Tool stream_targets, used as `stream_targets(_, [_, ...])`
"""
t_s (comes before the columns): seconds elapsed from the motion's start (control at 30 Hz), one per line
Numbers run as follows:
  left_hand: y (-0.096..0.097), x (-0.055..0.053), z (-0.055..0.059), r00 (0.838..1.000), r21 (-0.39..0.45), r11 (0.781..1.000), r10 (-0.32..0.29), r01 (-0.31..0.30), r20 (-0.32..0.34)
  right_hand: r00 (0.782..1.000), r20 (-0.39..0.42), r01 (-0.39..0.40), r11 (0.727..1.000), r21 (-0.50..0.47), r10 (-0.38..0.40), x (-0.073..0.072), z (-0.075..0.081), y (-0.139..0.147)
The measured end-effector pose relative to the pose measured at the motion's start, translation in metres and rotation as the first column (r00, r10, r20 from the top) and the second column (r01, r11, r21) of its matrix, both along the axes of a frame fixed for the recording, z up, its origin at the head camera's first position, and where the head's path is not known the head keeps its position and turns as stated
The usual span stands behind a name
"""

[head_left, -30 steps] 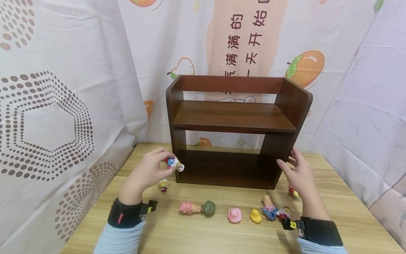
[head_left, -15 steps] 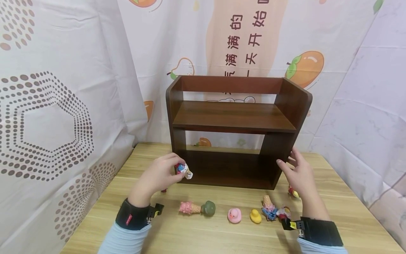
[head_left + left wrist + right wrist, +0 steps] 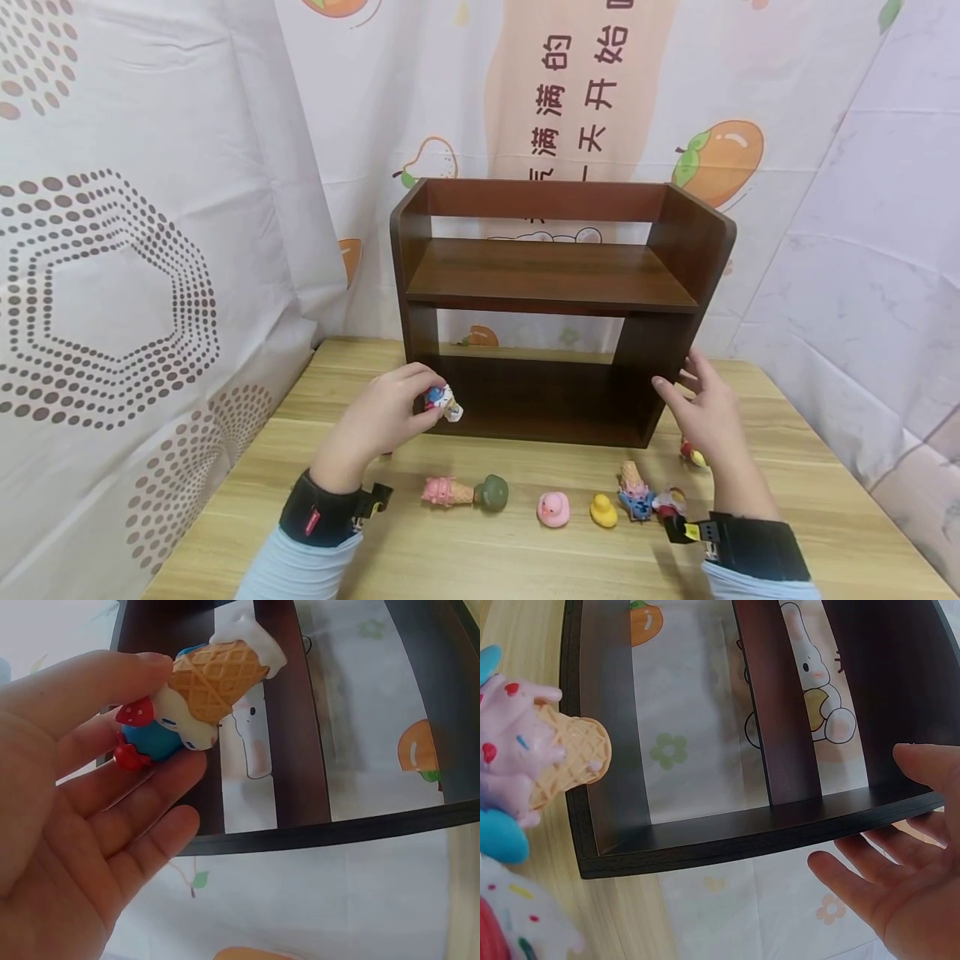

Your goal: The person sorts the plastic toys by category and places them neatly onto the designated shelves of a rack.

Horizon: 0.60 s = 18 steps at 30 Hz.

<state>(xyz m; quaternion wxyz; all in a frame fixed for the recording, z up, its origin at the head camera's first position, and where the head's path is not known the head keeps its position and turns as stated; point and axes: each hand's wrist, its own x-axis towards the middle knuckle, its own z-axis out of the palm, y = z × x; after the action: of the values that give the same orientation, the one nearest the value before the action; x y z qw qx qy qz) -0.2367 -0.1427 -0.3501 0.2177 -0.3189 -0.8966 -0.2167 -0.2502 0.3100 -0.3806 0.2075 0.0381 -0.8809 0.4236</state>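
Note:
My left hand (image 3: pixel 375 417) pinches an ice-cream cone figurine (image 3: pixel 217 679) between thumb and fingers. It has a waffle cone, white icing, and a blue and red head end. In the head view the hand and figurine overlap the lower left front of a dark brown two-tier wooden shelf (image 3: pixel 555 279). My right hand (image 3: pixel 708 408) holds the shelf's right side panel, with the thumb on the inner side and the fingers spread along the outside. The right wrist view shows the thumb (image 3: pixel 922 761) over the panel's edge.
Along the table (image 3: pixel 480 567) lie a pink cone toy (image 3: pixel 447 492), a green toy (image 3: pixel 492 492), a pink duck (image 3: pixel 553 509), a yellow duck (image 3: pixel 603 511) and a blue-and-pink cone toy (image 3: pixel 636 496). More figurines (image 3: pixel 669 502) lie near my right wrist. A printed curtain (image 3: pixel 360 108) hangs behind.
My left hand has moved right and slightly down with the ice-cream cone figurine, to the shelf's lower left front, covering most of the small figurine left on the table. My right hand stays put.

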Motion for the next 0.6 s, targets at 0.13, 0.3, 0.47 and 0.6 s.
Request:
stream_targets(0.13, [0.003,-0.002,0.001,0.998,0.011,0.999,-0.031,0.032,-0.06,1.0,0.006,0.001,1.0,-0.001,-0.001,0.0,0.0,0.0])
stream_targets(0.3, [0.005,-0.002,0.003,0.992,0.018,0.998,-0.057,0.06,-0.115,1.0,0.006,0.002,1.0,-0.001,-0.002,0.0,0.0,0.0])
stream_targets(0.47, [0.004,-0.004,0.006,0.978,0.047,0.993,-0.097,0.107,-0.186,1.0,0.008,-0.002,1.0,-0.001,0.002,0.0,0.0,-0.001])
stream_targets(0.6, [0.004,-0.005,0.012,0.968,0.052,0.991,-0.111,0.126,-0.223,1.0,0.001,0.0,1.0,-0.002,0.0,-0.001,0.0,-0.001])
